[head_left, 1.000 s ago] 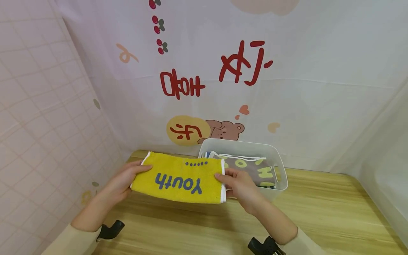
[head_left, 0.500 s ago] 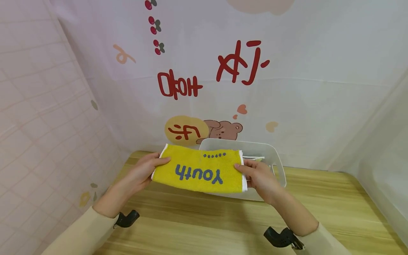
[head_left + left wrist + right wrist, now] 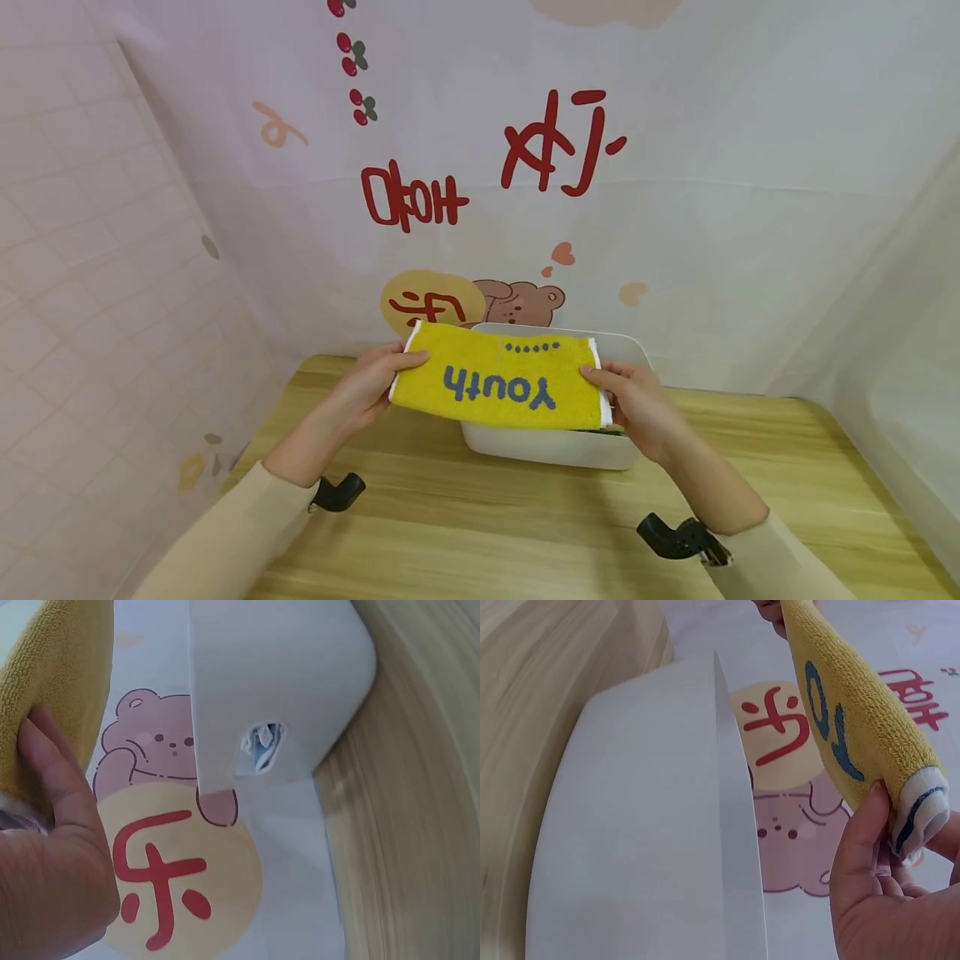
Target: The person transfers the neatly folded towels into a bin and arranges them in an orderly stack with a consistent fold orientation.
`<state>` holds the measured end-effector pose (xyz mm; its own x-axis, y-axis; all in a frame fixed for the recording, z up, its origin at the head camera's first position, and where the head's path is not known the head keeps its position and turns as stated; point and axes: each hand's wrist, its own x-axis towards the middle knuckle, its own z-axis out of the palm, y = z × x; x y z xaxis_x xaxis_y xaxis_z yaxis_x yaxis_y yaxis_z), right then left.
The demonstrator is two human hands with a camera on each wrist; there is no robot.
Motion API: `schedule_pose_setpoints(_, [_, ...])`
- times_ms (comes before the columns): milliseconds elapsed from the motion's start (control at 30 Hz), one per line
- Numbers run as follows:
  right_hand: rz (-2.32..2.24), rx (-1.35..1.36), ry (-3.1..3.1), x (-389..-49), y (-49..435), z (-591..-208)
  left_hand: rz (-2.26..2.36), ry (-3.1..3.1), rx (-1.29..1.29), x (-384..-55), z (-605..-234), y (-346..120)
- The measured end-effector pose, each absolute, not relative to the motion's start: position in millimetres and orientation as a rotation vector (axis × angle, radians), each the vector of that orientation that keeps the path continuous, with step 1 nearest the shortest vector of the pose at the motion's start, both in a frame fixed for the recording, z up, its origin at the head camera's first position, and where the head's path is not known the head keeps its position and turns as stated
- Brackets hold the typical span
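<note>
A folded yellow towel (image 3: 495,396) with white edges and blue "Youth" lettering is stretched level between both hands. My left hand (image 3: 371,383) pinches its left end, thumb on top; in the left wrist view the thumb lies against the towel (image 3: 64,682). The opposite end is pinched by my right hand (image 3: 637,404), and the right wrist view shows the folded white edge of the towel (image 3: 855,697) between thumb and fingers. Behind and below the towel stands a white plastic bin (image 3: 551,450), its opening mostly hidden in the head view.
The bin stands on a wooden table (image 3: 420,533) near the back, against a printed white curtain (image 3: 712,250). Through the handle hole of the bin (image 3: 285,667), a bit of white and blue cloth (image 3: 264,746) shows. Curtains also flank the table left and right.
Both hands have carried the yellow towel to the right and away from me, from left of the bin to above it. The grey towel seen in the bin earlier is now covered from view.
</note>
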<state>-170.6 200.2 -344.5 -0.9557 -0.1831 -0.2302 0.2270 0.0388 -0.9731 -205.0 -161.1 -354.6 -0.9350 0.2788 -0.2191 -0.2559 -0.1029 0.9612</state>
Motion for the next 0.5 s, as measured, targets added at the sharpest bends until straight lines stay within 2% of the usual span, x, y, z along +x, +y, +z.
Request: schedule_pose_setpoints(500, [-2.031,0.131,2.067,-187,227,-348,2.132,1.780,0.004,-221,-353,-132])
